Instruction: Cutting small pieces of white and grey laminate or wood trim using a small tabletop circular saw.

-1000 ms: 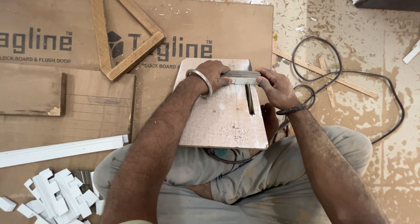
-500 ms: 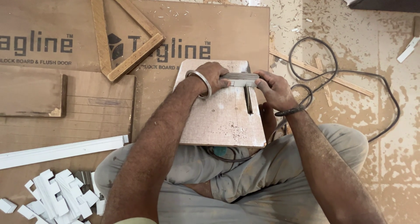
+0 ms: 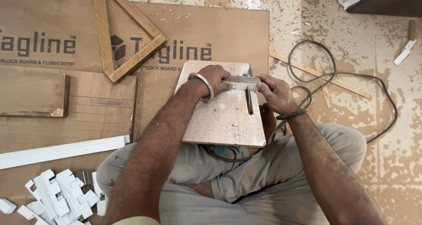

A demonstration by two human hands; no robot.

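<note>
A small plywood board [image 3: 220,117] rests on my lap, with a thin saw blade [image 3: 249,103] standing up through a slot in it. Across the far part of the board lies a stack of pale thin strips [image 3: 241,81]. My left hand [image 3: 215,78], with a metal bangle on the wrist, presses on the left end of the stack. My right hand [image 3: 273,92], with a dark band on the wrist, grips the stack's right end, just beyond the blade.
A wooden triangle frame [image 3: 125,31] lies on a large brown board [image 3: 176,27]. A long white strip [image 3: 61,150] and a pile of short white cut pieces [image 3: 57,198] sit at lower left. A black cable [image 3: 334,75] loops on the dusty floor to the right.
Both hands and the stack of strips stay in nearly the same spot over the blade. The view has shifted only slightly.
</note>
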